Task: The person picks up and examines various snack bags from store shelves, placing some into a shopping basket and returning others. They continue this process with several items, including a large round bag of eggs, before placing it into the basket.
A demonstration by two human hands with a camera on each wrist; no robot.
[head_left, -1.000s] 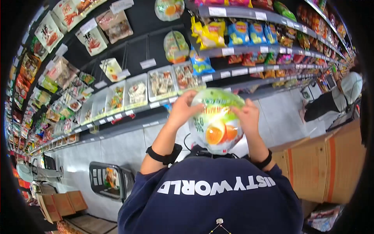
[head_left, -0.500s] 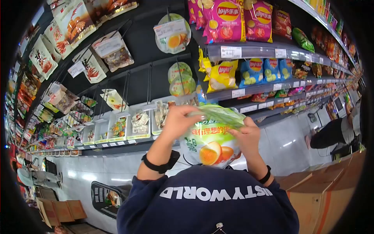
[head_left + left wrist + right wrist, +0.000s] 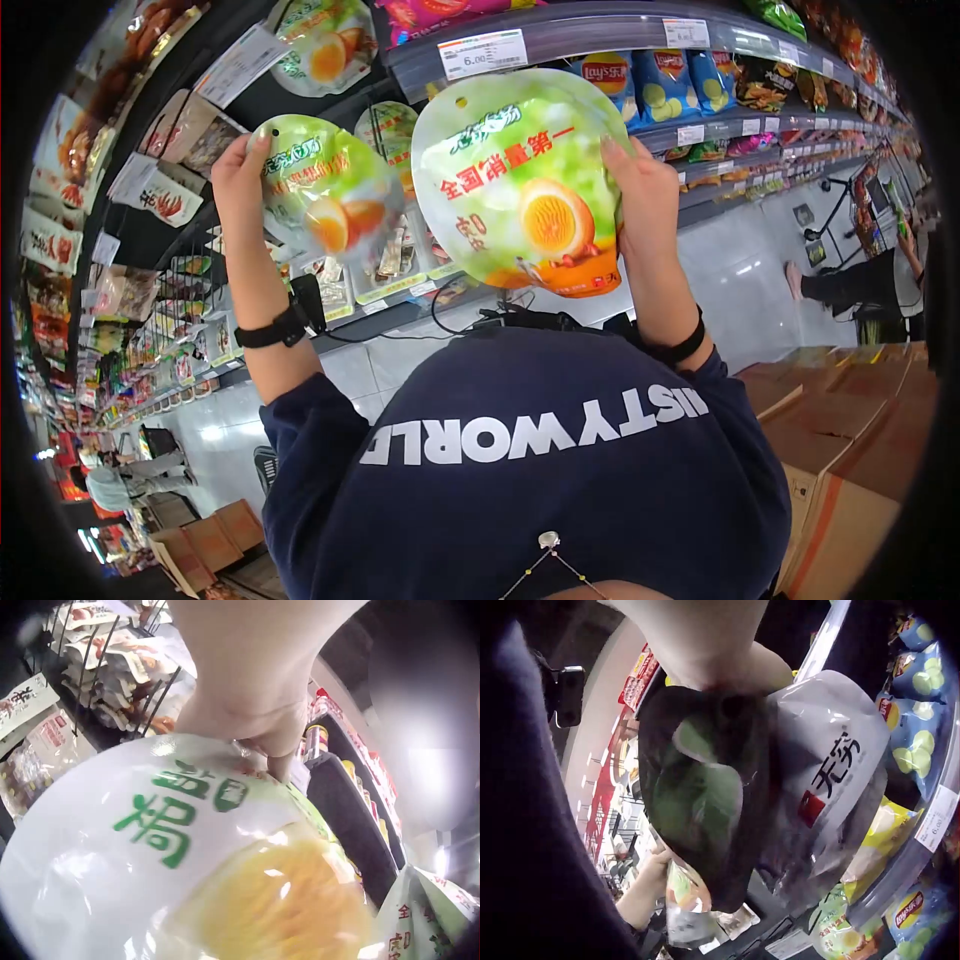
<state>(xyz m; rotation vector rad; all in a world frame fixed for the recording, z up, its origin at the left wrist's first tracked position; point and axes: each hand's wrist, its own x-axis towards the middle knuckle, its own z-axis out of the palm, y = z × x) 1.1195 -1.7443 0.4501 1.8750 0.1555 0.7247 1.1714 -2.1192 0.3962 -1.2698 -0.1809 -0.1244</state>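
In the head view my left hand (image 3: 238,170) pinches the edge of a green and white snack bag (image 3: 315,190) with a halved egg printed on it. The left wrist view shows that bag (image 3: 97,825) large, hanging below the hand (image 3: 255,712). My right hand (image 3: 648,195) grips the right edge of a second, larger-looking egg snack bag (image 3: 490,190), thumb on its front. From the right wrist, this bag (image 3: 825,757) shows its shaded back and side under the hand. Both bags are held up side by side, apart at the top, in front of the shelves.
Similar egg bags (image 3: 325,50) hang on the rack behind. Chip bags (image 3: 665,85) line a shelf (image 3: 560,45) with price tags to the right. Cardboard boxes (image 3: 850,440) stand at the lower right. Another person (image 3: 860,285) is in the aisle at the right.
The hands were close together on overlapping egg bags. Now they have moved apart and up, the left hand leftward, each with its own bag. The head view has shifted nearer the shelves.
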